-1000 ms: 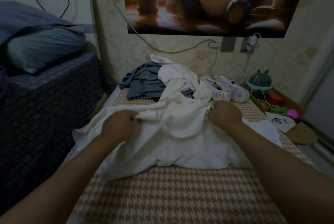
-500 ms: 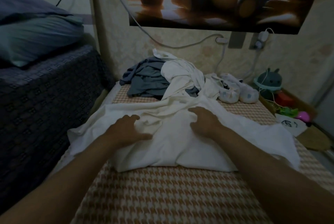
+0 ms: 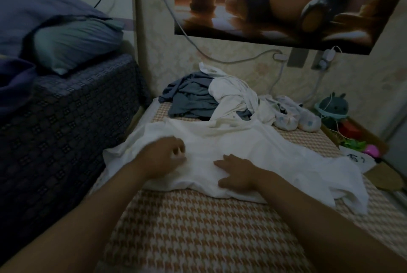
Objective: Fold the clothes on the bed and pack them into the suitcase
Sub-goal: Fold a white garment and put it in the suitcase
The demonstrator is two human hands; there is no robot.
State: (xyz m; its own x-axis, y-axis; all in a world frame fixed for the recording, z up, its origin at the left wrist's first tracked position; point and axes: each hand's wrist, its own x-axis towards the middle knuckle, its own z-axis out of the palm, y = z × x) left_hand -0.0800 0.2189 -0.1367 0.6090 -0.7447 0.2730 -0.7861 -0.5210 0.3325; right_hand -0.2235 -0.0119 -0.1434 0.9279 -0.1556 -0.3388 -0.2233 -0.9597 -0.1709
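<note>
A white garment (image 3: 253, 149) lies spread across the middle of the bed (image 3: 198, 228), which has a tan houndstooth cover. My right hand (image 3: 237, 172) presses flat on the garment's near edge with its fingers spread. My left hand (image 3: 167, 156) rests on the garment's left part, blurred, fingers loosely curled and holding nothing I can see. Behind it, against the wall, a pile holds a crumpled grey garment (image 3: 189, 101) and another white garment (image 3: 231, 94). No suitcase is in view.
A pair of pale slippers (image 3: 297, 118) lies right of the pile. A green toy (image 3: 332, 107) and a box of small coloured items (image 3: 352, 134) sit at the right edge. A higher, dark patterned surface (image 3: 66, 129) with a pillow (image 3: 72, 41) borders the left.
A second ago both hands gripped bunched cloth. They let go and flattened on the garment, which now lies wider. Both hands have slid nearer to me, the left blurred with motion.
</note>
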